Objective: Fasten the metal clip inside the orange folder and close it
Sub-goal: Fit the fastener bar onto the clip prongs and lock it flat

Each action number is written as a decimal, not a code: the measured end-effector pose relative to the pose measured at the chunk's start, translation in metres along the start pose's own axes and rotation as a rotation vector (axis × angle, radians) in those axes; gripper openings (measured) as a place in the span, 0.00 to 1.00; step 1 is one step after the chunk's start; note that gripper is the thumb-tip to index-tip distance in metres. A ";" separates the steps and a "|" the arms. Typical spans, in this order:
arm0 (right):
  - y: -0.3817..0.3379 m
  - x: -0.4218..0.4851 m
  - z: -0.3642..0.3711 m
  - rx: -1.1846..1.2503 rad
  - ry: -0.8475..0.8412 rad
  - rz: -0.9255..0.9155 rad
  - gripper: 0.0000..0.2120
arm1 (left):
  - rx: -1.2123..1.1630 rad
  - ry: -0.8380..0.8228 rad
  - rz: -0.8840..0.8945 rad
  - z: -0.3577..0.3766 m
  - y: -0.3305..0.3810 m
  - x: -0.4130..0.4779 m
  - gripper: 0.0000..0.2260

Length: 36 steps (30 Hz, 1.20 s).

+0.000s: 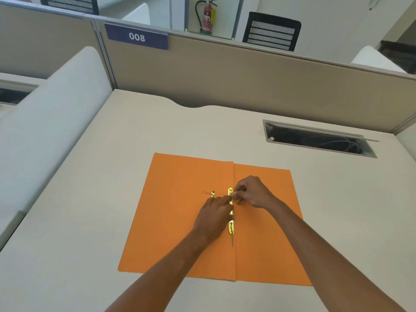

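Note:
An orange folder lies open and flat on the desk, its spine fold running away from me down the middle. A gold metal clip bar lies along that fold, with a thin prong sticking out at its near end. My left hand presses down on the bar's middle. My right hand pinches the bar's far end between fingertips. A second small gold clip piece with thin prongs lies on the left flap, just beyond my left hand.
The beige desk is bounded by a tan partition at the back and a white divider on the left. An open cable hatch is cut into the desk at the back right.

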State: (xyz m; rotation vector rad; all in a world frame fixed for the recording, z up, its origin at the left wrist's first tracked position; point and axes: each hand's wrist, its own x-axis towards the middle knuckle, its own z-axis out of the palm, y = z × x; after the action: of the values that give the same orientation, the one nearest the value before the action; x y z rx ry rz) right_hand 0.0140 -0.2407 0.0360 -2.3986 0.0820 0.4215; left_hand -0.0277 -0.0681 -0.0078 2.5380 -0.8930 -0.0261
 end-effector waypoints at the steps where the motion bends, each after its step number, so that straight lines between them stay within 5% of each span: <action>1: -0.001 0.001 -0.002 -0.030 -0.029 -0.012 0.05 | 0.010 -0.008 0.003 0.001 0.000 0.000 0.08; 14: -0.023 0.028 -0.016 -0.464 -0.130 0.002 0.05 | 0.038 -0.030 -0.009 -0.001 0.000 0.006 0.10; 18: -0.036 0.033 -0.006 -0.562 -0.130 -0.001 0.13 | -0.016 -0.015 -0.024 0.002 -0.001 0.005 0.10; 23: -0.041 0.033 0.003 -0.674 -0.071 -0.037 0.03 | -0.017 -0.004 -0.020 0.004 -0.002 0.004 0.10; 30: -0.046 0.031 0.009 -0.950 -0.125 -0.228 0.07 | 0.016 -0.012 -0.006 0.003 -0.002 0.005 0.08; 36: -0.047 0.040 0.000 -0.911 -0.270 -0.216 0.05 | 0.023 -0.005 0.005 0.005 -0.004 0.004 0.09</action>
State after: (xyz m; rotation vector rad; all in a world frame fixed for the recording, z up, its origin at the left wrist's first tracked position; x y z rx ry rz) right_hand 0.0603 -0.2030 0.0529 -3.1422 -0.6087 0.7987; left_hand -0.0228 -0.0701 -0.0132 2.5579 -0.9067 -0.0205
